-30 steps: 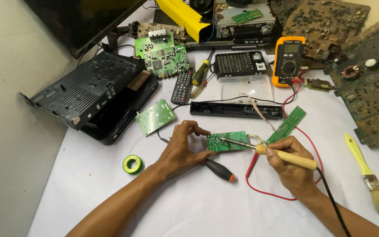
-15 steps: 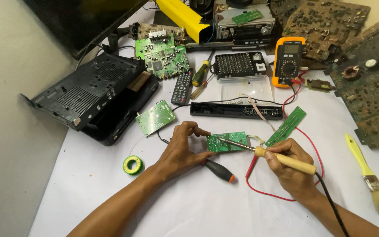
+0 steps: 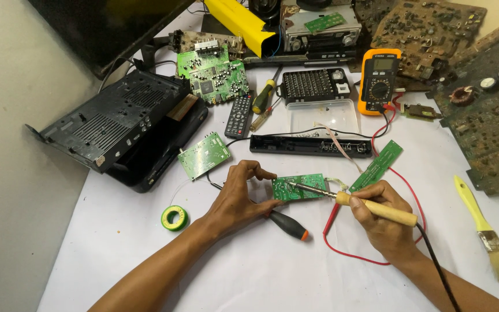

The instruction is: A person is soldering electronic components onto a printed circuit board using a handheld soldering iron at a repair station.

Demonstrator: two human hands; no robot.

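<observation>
Head view, centre frame: left hand (image 3: 239,199) pinches the left edge of a small green circuit board (image 3: 298,187) on the white table (image 3: 249,271). Right hand (image 3: 383,218) grips a wooden-handled soldering iron (image 3: 371,207), tip touching the board's top face. Screwdriver (image 3: 287,225) lies just below the board. Upper centre: open bit case (image 3: 316,86), black tray full of bits, clear lid (image 3: 323,117) lying flat in front, nearly bare. Orange multimeter (image 3: 380,81) to its right. Solder roll (image 3: 174,218) lower left.
</observation>
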